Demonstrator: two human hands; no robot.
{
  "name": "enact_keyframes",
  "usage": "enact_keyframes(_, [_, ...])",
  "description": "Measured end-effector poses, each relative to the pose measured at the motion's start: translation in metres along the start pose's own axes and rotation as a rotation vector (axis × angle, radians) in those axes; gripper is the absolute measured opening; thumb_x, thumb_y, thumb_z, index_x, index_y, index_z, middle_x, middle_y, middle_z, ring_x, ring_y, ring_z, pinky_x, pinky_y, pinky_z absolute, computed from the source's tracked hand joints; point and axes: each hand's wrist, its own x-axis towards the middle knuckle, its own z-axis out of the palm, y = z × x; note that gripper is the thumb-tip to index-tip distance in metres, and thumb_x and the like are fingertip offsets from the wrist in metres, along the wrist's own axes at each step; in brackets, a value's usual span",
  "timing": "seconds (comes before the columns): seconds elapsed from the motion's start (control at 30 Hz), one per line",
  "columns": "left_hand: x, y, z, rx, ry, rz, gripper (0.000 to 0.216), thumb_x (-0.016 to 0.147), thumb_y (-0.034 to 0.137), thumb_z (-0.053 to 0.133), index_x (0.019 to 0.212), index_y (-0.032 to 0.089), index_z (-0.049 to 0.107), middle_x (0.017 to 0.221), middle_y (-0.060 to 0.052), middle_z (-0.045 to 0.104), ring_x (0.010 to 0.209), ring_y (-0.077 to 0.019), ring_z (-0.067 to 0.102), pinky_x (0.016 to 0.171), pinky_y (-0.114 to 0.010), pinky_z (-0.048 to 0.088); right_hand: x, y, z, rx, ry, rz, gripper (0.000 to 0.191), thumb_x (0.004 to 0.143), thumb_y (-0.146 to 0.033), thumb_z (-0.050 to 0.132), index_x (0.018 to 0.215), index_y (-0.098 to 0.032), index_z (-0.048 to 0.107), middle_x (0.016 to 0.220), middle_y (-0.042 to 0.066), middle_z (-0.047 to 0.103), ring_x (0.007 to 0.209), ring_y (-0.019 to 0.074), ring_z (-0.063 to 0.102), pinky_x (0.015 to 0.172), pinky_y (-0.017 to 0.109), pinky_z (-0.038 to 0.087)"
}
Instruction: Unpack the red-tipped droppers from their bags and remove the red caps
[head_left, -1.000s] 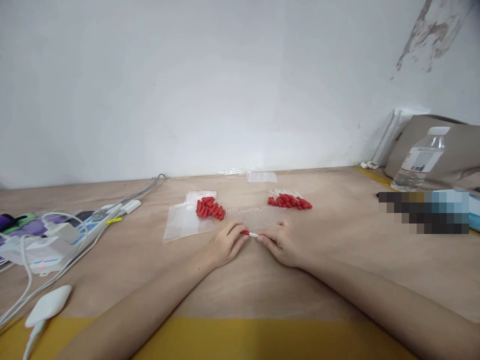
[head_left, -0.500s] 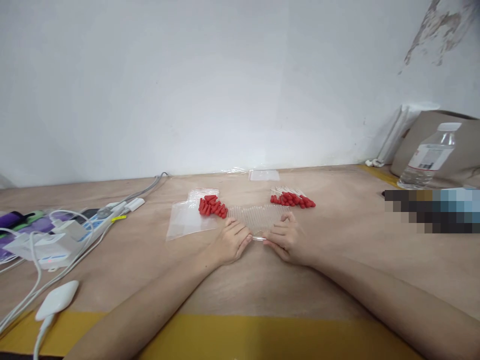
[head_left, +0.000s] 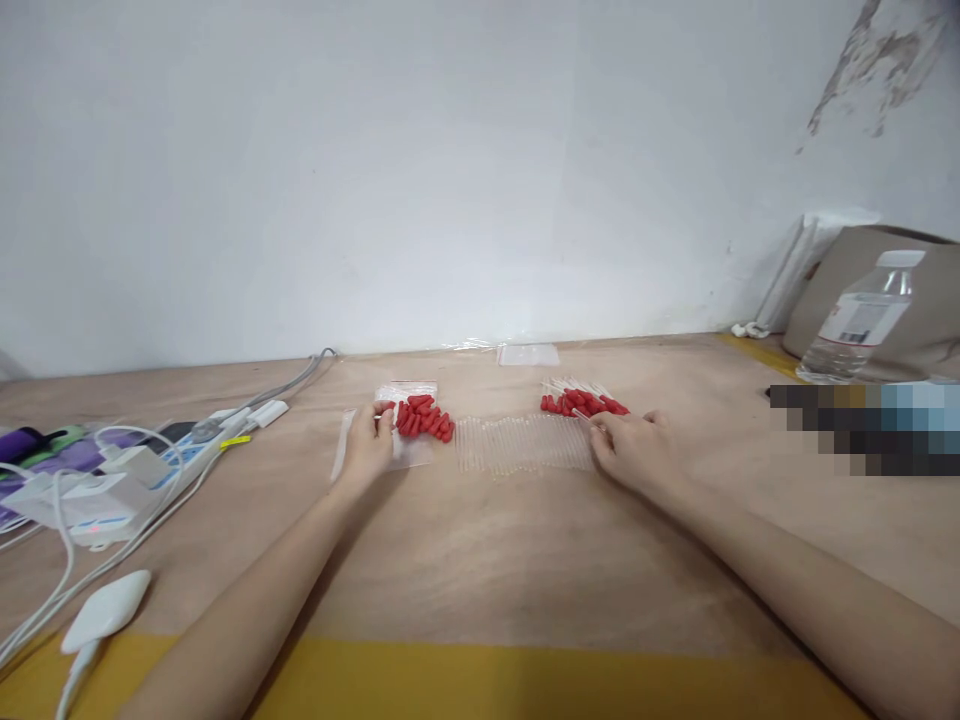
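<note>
1. Desk, one, brown-topped, with a yellow band along the near edge.
2. White adapter, one, flat, cable attached, near left.
3. Left hand, one: thumb and fingers nearly together at the left heap's outer side, a red piece at the tips; whether gripped, cannot tell.
4. Right hand, one: thumb and forefinger pinched on a thin pale stick, one, its long axis pointing far and left, its tip at the right heap.
5. Clear tubes, one row, between the hands; laid side by side, long axes near to far; many, too fine to count.
6. Left heap of red pieces, one, on clear plastic bags; lying at mixed angles, overlapping, not countable.
7. White power strip, one, at left, slanting far and right, plugs and cables on it.
8. Right heap of red-ended sticks, one; red ends near, pale shafts toward the wall; overlapping, not countable.
9. Clear bottle, one, white cap, clear liquid inside, before a grey-brown bag, contents hidden.
10. Small clear bag, one, flat by the wall.
</note>
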Motion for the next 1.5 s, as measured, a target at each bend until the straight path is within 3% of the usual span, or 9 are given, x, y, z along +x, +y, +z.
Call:
enact_keyframes(0.17, [0.012, -0.024, 0.006, 0.062, -0.07, -0.047, 0.026, 0.077, 0.022, 0.044, 0.098, 0.012, 0.055, 0.101, -0.01, 0.059, 0.075, -0.0154, 0.06, 0.068, -0.026, 0.047, 0.001, 0.0, 0.0, -0.095, -0.175, 0.117, 0.022, 0.077, -0.026, 0.04, 0.08, -0.017, 0.06, 0.071, 0.008, 0.066, 0.067, 0.0223, 0.06, 0.072, 0.036, 0.027])
enact_keyframes(0.37, [0.015, -0.025, 0.008, 0.172, -0.132, -0.028, 0.024, 0.074, 0.025, 0.049, 0.094, 0.016, 0.059, 0.09, -0.006, 0.064, 0.076, -0.019, 0.06, 0.07, -0.029, 0.045, 0.006, 0.003, 0.007, -0.008, -0.181, 0.184, 0.025, 0.077, -0.032, 0.042, 0.079, -0.019, 0.063, 0.073, 0.008, 0.066, 0.074, 0.0247, 0.061, 0.071, 0.036, 0.034])
enact_keyframes(0.77, [0.017, -0.037, 0.011, 0.194, -0.105, 0.053, 0.029, 0.078, 0.027, 0.044, 0.101, 0.014, 0.056, 0.099, -0.008, 0.06, 0.079, -0.0173, 0.058, 0.071, -0.028, 0.045, 0.005, 0.005, 0.014, 0.104, -0.227, 0.222, 0.031, 0.078, -0.029, 0.038, 0.093, -0.021, 0.064, 0.085, 0.009, 0.067, 0.084, 0.0267, 0.059, 0.075, 0.04, 0.035])
enact_keyframes(0.87, [0.016, -0.037, 0.01, 0.184, -0.08, 0.071, 0.03, 0.078, 0.027, 0.044, 0.103, 0.014, 0.055, 0.1, -0.008, 0.059, 0.079, -0.0164, 0.058, 0.072, -0.027, 0.046, 0.007, 0.006, 0.013, 0.143, -0.181, 0.246, 0.028, 0.078, -0.031, 0.039, 0.09, -0.022, 0.064, 0.081, 0.007, 0.066, 0.081, 0.0246, 0.059, 0.073, 0.036, 0.034])
enact_keyframes(1.0, [0.013, -0.029, 0.005, 0.19, -0.024, 0.096, 0.029, 0.078, 0.029, 0.045, 0.102, 0.015, 0.055, 0.1, -0.008, 0.057, 0.085, -0.0191, 0.056, 0.08, -0.031, 0.044, 0.012, 0.008, 0.009, 0.151, 0.029, 0.212, 0.025, 0.078, -0.034, 0.042, 0.088, -0.022, 0.062, 0.076, 0.003, 0.064, 0.074, 0.0197, 0.056, 0.073, 0.034, 0.029])
enact_keyframes(1.17, [0.006, -0.016, 0.003, 0.249, 0.136, 0.252, 0.026, 0.076, 0.029, 0.05, 0.097, 0.017, 0.059, 0.095, -0.008, 0.054, 0.096, -0.0238, 0.05, 0.087, -0.036, 0.039, 0.031, 0.007, 0.006, 0.043, 0.192, 0.102, 0.028, 0.079, -0.038, 0.043, 0.09, -0.022, 0.063, 0.091, 0.007, 0.059, 0.087, 0.0216, 0.049, 0.076, 0.037, 0.023])
enact_keyframes(1.33, [-0.005, -0.003, 0.007, 0.288, 0.211, 0.433, 0.02, 0.077, 0.028, 0.052, 0.09, 0.018, 0.061, 0.101, -0.009, 0.05, 0.099, -0.0242, 0.047, 0.088, -0.037, 0.038, 0.061, 0.0, 0.008, -0.055, 0.082, 0.073, 0.031, 0.078, -0.041, 0.044, 0.082, -0.02, 0.067, 0.098, 0.01, 0.057, 0.092, 0.0247, 0.043, 0.075, 0.04, 0.022])
enact_keyframes(1.5, [-0.018, 0.014, 0.008, 0.248, 0.171, 0.561, 0.017, 0.078, 0.025, 0.051, 0.091, 0.019, 0.06, 0.104, -0.008, 0.051, 0.1, -0.0231, 0.046, 0.087, -0.037, 0.038, 0.075, -0.009, 0.016, -0.06, 0.016, 0.117, 0.03, 0.079, -0.031, 0.043, 0.068, -0.019, 0.068, 0.09, 0.01, 0.059, 0.09, 0.0242, 0.043, 0.075, 0.041, 0.022])
